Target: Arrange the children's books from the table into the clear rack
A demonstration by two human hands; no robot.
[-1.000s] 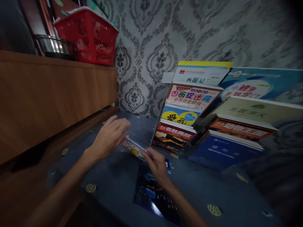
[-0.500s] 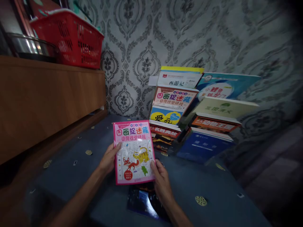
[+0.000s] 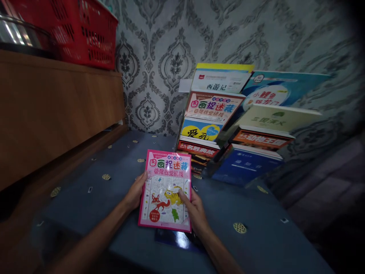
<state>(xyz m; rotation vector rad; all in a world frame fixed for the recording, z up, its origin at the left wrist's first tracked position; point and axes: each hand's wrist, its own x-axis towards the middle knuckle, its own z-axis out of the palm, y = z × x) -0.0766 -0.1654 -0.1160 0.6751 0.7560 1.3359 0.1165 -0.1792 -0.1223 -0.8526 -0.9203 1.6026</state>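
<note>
A pink picture book (image 3: 168, 201) with a fox and a striped yellow cat on its cover is held up, front facing me. My left hand (image 3: 137, 191) grips its left edge, thumb at the front. On the right edge, my right hand (image 3: 194, 208) holds it with the thumb lying over the cover. Below and partly behind it, a dark glossy book (image 3: 179, 240) lies on the table; most of it is hidden. Beyond my right hand, two columns of books lean in tiers, among them a blue book (image 3: 245, 169) and a red-banded book (image 3: 198, 149).
The books stand on a table with a dark blue-grey cover (image 3: 114, 201) in front of a patterned wall (image 3: 159, 68). At the left is a wooden cabinet (image 3: 62, 102) carrying a red plastic basket (image 3: 85, 36) and a metal pot (image 3: 23, 34).
The pink book has turned slightly clockwise and sits a little lower and further right. My right thumb has moved further onto its cover. The camera view has shifted, bringing the book columns higher.
</note>
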